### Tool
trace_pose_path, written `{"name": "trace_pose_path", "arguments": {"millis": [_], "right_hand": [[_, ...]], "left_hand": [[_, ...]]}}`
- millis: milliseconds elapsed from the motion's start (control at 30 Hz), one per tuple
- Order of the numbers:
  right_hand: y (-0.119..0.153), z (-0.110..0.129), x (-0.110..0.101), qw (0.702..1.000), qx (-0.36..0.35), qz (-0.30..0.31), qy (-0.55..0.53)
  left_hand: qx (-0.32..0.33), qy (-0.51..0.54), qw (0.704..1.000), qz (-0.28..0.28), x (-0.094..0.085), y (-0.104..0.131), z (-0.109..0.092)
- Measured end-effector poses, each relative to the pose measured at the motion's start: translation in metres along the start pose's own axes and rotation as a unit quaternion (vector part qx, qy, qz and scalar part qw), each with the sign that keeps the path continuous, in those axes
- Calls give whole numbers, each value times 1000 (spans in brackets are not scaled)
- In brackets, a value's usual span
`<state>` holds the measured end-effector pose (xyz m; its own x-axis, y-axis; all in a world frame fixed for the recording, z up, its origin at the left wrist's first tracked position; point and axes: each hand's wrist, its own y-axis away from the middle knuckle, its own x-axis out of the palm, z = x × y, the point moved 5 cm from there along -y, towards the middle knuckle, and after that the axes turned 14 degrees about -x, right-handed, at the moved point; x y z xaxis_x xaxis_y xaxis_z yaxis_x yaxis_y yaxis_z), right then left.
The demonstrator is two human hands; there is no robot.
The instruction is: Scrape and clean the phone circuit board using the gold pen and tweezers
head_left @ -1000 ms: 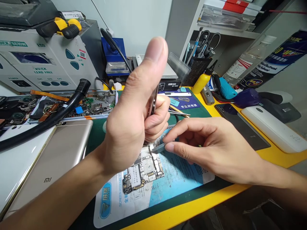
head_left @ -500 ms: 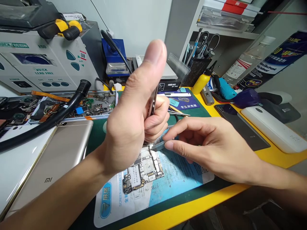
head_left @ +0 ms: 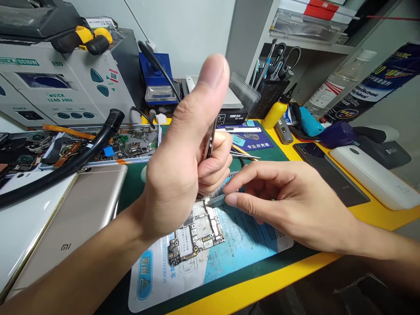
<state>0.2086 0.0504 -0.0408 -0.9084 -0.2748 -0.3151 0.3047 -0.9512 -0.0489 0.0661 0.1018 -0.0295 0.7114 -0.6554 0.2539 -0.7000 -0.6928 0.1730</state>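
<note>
A phone circuit board (head_left: 202, 229) lies on the white and blue repair mat (head_left: 243, 249). My left hand (head_left: 177, 166) is closed above its far part, thumb raised, round a slim dark metal tool (head_left: 209, 142) that shows only between thumb and fingers. Its lower end is hidden behind the hand. My right hand (head_left: 278, 197) pinches a thin grey flat blade (head_left: 216, 201) between thumb and forefinger. The blade's tip reaches the upper right edge of the board; whether it touches I cannot tell.
A hot-air station (head_left: 65, 83) stands at the back left, its black hose (head_left: 75, 162) arching over phones (head_left: 82, 205) and loose boards (head_left: 134, 142). Behind my hands are a yellow bottle (head_left: 275, 113) and a pen holder (head_left: 271, 96). A dark phone (head_left: 331, 175) and white case (head_left: 374, 175) lie right.
Almost nothing differs. Both hands keep their grips and places, with only a very slight shift.
</note>
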Motion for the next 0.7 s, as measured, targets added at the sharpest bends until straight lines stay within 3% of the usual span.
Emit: {"name": "trace_pose_path", "arguments": {"millis": [200,367,500,700], "right_hand": [[0,1,0,1000,0,-3,14],[2,1,0,1000,-6,4,20],[2,-1,-1,1000,0,0,17],[1,0,0,1000,3,5,6]], "left_hand": [[8,-2,1000,2,5,-1,1],[-1,30,996,-80,5,2,0],[-9,4,1000,0,7,1,0],[0,0,1000,3,0,0,1]]}}
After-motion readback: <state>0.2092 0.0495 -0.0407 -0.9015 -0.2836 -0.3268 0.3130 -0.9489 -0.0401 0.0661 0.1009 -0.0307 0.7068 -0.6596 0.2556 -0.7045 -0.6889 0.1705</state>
